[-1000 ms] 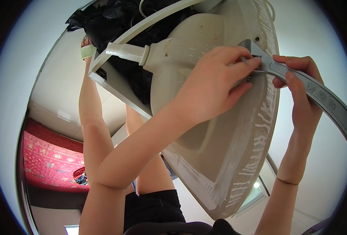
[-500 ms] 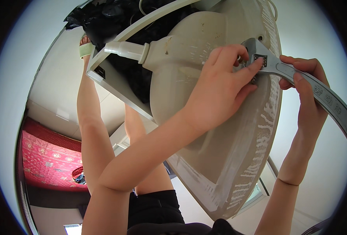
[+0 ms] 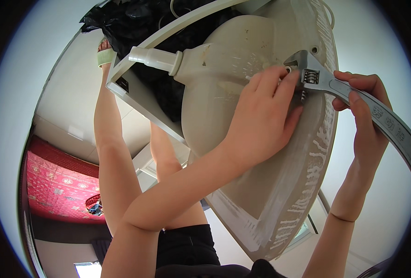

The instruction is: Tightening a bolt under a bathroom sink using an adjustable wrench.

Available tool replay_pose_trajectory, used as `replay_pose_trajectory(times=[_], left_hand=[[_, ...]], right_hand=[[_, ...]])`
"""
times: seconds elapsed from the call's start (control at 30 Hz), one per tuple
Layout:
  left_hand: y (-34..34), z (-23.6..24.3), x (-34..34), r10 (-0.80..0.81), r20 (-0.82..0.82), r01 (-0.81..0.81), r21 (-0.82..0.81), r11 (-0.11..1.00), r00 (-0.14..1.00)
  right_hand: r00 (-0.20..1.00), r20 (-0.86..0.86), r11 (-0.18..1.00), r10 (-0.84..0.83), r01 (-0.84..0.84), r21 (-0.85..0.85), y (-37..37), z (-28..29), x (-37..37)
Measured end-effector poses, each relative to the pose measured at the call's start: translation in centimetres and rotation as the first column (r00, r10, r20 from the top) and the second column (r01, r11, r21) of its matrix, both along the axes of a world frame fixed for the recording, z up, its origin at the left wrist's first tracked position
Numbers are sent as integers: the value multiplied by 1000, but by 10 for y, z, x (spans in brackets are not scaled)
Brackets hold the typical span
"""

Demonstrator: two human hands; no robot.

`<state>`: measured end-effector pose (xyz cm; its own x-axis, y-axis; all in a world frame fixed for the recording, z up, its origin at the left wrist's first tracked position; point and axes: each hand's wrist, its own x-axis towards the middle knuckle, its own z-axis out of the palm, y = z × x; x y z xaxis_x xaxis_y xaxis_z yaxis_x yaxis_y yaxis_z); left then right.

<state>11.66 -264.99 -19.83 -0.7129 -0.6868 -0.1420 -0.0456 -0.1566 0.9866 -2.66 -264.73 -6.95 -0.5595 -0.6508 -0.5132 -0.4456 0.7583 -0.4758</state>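
Note:
The pale ceramic washbasin [image 3: 210, 116] is tipped so that its underside faces me. A large silver adjustable wrench [image 3: 323, 78] lies across its right part, jaws toward the middle. My right hand [image 3: 365, 102] grips the wrench's handle, thumb on top and fingers beneath. Beside the jaws, my left hand [image 3: 263, 120] has its fingers bent round a small round fitting [image 3: 288, 69] on the basin. Those fingers hide most of the fitting, and I cannot tell whether the jaws bear on it. The wrench's adjusting screw shows uncovered.
From the basin's left side sticks a white drain pipe [image 3: 154, 59]. A pale frame [image 3: 145, 109] stands around black plastic bags [image 3: 136, 18]. My bare legs [image 3: 117, 162] are to the left, beside a red patterned bed cover [image 3: 61, 183]. Pale tiles [image 3: 71, 106] cover the floor.
My left index finger has come off the wrench's adjusting screw and moved left to the fitting. The wrench's jaws sit slightly lower. The right hand keeps its grip.

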Motion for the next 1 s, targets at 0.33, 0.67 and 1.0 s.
replay_pose_trajectory(times=[0.33,0.67,1.0], left_hand=[[4,-7,-5,6,-42,-7,-22,1000,999],[8,0,-8,-25,-28,24,-58,998,999],[8,10,-4,-85,7,85,38,996,996]], right_hand=[[1000,-4,1000,14,-14,6,1,1,-1],[998,-62,1000,19,-19,-10,15,2,-10],[996,-48,997,70,-72,-36,23,6,-9]])
